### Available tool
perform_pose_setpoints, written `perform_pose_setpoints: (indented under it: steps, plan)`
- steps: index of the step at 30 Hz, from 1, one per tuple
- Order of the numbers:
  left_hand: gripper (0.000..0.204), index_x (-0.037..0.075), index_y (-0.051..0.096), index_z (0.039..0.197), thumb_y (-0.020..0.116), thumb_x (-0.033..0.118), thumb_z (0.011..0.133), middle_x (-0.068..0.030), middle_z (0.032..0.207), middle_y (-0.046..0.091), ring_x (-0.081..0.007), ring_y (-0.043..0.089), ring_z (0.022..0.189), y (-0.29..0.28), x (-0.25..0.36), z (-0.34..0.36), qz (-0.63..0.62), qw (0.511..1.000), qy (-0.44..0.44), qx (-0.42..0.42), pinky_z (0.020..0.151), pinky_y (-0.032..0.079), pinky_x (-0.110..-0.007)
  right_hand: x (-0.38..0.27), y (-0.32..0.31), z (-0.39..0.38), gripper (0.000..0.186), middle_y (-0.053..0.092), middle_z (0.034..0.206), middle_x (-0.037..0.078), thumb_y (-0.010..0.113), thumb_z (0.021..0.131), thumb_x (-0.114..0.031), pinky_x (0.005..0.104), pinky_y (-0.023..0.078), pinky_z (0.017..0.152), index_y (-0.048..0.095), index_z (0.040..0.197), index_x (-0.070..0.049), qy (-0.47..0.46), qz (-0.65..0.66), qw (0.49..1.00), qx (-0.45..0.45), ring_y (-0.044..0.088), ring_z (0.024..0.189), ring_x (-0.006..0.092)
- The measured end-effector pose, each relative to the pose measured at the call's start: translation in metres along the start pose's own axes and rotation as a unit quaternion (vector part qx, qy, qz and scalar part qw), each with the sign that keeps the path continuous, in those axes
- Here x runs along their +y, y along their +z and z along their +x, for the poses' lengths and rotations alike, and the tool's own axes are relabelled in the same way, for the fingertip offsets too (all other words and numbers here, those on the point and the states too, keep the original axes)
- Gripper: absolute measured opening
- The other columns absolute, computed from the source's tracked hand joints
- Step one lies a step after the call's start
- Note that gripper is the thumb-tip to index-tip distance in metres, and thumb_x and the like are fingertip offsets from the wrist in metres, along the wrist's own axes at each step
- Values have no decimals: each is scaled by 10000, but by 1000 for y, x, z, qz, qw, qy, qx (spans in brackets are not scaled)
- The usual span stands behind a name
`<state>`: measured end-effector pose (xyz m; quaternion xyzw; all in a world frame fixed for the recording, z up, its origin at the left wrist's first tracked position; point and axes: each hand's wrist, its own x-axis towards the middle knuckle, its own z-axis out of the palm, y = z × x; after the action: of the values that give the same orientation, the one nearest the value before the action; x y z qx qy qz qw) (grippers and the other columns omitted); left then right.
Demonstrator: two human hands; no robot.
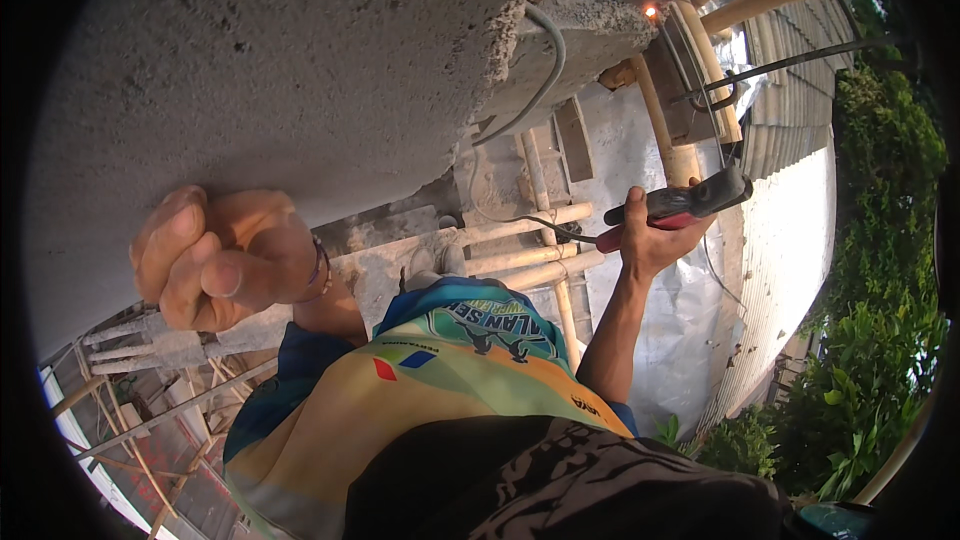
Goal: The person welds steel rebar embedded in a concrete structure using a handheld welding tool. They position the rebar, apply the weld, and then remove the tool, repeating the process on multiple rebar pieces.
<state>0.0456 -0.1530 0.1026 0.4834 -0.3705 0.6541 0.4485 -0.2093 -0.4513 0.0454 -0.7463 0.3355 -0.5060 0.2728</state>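
My right hand [652, 243] grips a red and black welding electrode holder [712, 196]. A thin welding rod [700, 90] runs up from its jaw, and a bright orange glow [650, 11] shows at the far end, by the broken edge of the concrete. A dark cable [530, 221] trails from the holder's back end off to the left. My left hand [215, 265], with a band at its wrist, is held close against the rough grey concrete wall [300, 60]. Its fingers are curled in, and nothing shows in them. Whether it touches the wall, I cannot tell.
A grey conduit [548, 75] bends out of the concrete edge. Bamboo scaffold poles [545, 255] cross below me. Dark steel bars [790, 62] jut in at the upper right. Corrugated roofing [795, 230] and green trees [870, 240] lie beyond on the right.
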Motion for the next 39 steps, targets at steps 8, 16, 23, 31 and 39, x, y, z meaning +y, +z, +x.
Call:
perform_pose_setpoints:
  steps: [8, 16, 23, 31, 39]
  plan:
    - [217, 136, 592, 951, 535, 336, 1013, -20, 951, 624, -148, 616, 891, 4, 10, 1, -2, 998, -56, -1, 779, 550, -267, -14, 7, 0, 783, 543, 967, 61, 892, 702, -295, 288, 484, 751, 460, 1269, 31, 11, 41, 999, -13, 582, 796, 148]
    - [200, 111, 576, 917, 520, 282, 1004, -41, 897, 622, -148, 639, 827, 4, 4, 5, 0, 1000, -21, 2, 710, 560, -259, -13, 9, 3, 788, 529, 991, 67, 902, 674, -291, 303, 482, 769, 455, 1245, 19, 9, 26, 999, -19, 571, 843, 161]
    - [220, 136, 576, 935, 494, 322, 1020, -16, 933, 599, -142, 606, 897, 3, 8, 3, 8, 999, -41, -11, 782, 536, -256, -13, 7, 3, 807, 522, 1017, 79, 913, 666, -320, 314, 485, 786, 451, 1236, 17, 28, 30, 999, -25, 572, 883, 175]
    - [221, 140, 572, 928, 497, 329, 1016, -9, 932, 592, -138, 602, 906, -3, 4, -2, 17, 999, -30, -12, 794, 530, -261, -15, 9, 3, 813, 527, 1004, 74, 917, 661, -322, 315, 487, 789, 452, 1236, 14, 34, 34, 999, -25, 574, 885, 175]
    - [224, 140, 577, 915, 505, 327, 1013, -8, 935, 595, -137, 605, 893, -3, 5, -5, 18, 999, -47, 2, 771, 533, -258, -13, 8, 4, 773, 535, 1013, 79, 906, 667, -283, 314, 484, 793, 466, 1226, 20, 1, -4, 1000, -28, 578, 874, 180]
